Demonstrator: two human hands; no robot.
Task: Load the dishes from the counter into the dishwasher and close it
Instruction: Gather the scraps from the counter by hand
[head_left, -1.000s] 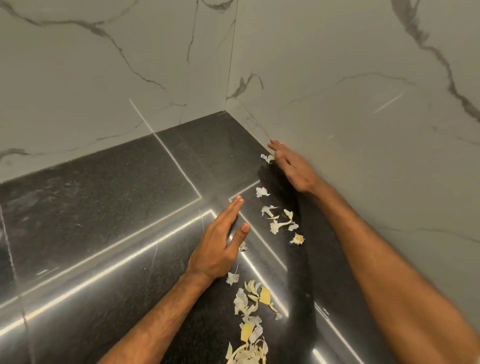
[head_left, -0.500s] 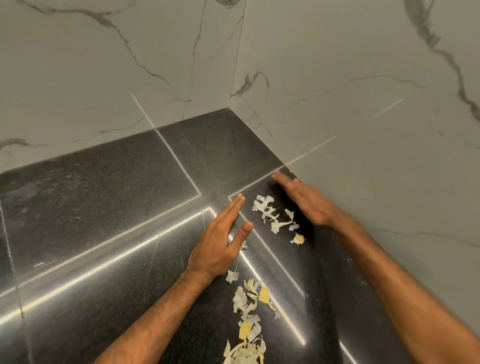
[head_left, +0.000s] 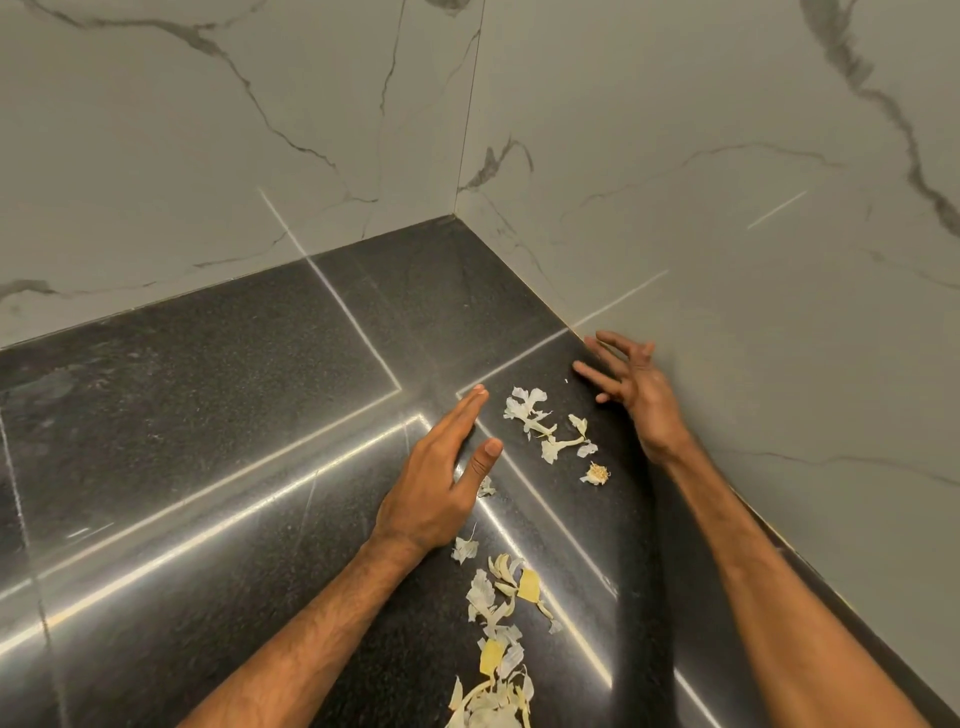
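Worktop (head_left: 208, 415): black speckled stone, polished, carrying bright streaks of reflected light, set into a corner of grey-veined marble-look wall tiles (head_left: 727, 208).

Left hand (head_left: 436, 488): laid on the worktop, fingers straight and together, thumb spread, holding nothing.

Right hand (head_left: 639, 395): close to the right-hand wall, fingers spread and loosely bent, holding nothing; contact of its fingertips with the worktop could not be told.

Upper cluster of peel scraps (head_left: 540, 426): pale, papery, lying between the two hands.

Root-end piece (head_left: 596, 474): just beside that cluster, on its near side.

Two loose scraps: one (head_left: 485, 487) under the left thumb, one (head_left: 464, 548) by the left wrist.

Lower pile of peelings (head_left: 498, 623): white and yellow, between the forearms, running to the bottom edge.

Dishes and dishwasher: position could not be told from this view.
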